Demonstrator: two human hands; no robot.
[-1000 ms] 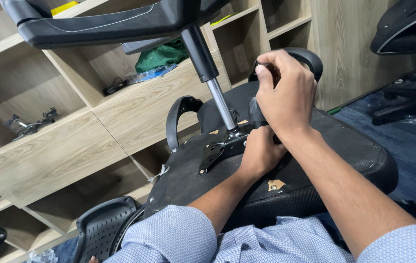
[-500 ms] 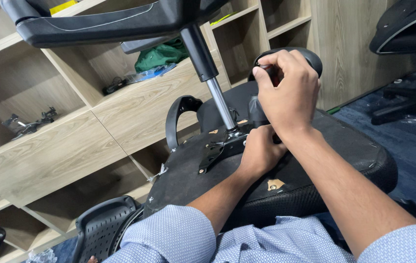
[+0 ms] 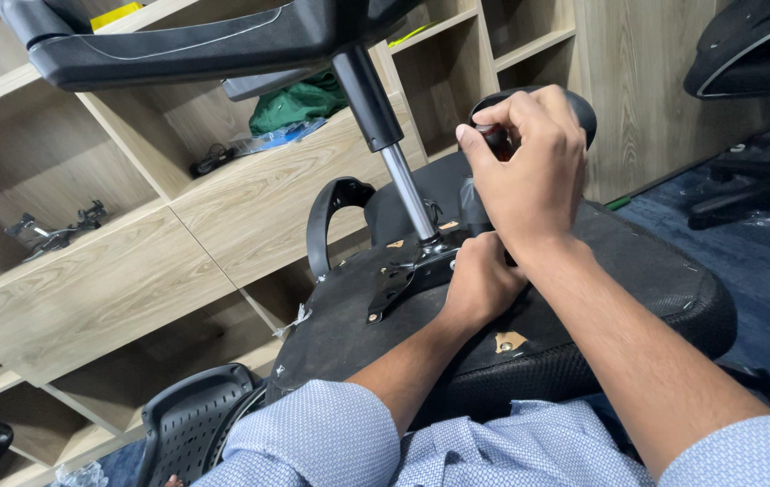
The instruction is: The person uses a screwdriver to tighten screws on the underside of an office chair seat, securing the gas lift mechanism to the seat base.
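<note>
An upturned black office chair seat (image 3: 637,298) lies in front of me, its metal mechanism plate (image 3: 403,275) and gas cylinder (image 3: 403,180) pointing up to the black chair base (image 3: 204,45). My right hand (image 3: 529,171) is above the seat, fingers closed around a tool's dark red-and-black handle (image 3: 496,140); the tool's shaft is hidden. My left hand (image 3: 479,280) is curled against the plate at the foot of the cylinder. What its fingers grip is hidden. A black armrest loop (image 3: 326,207) stands left of the plate.
Wooden shelving (image 3: 249,207) runs behind the chair, holding green cloth (image 3: 299,99) and small black parts (image 3: 51,234). A perforated black chair part (image 3: 195,415) lies at lower left. Another black chair (image 3: 755,45) stands at upper right on blue carpet (image 3: 764,261).
My right hand has twisted slightly on the tool handle, so more of the red handle shows between the fingers. My left hand and the chair have stayed in place.
</note>
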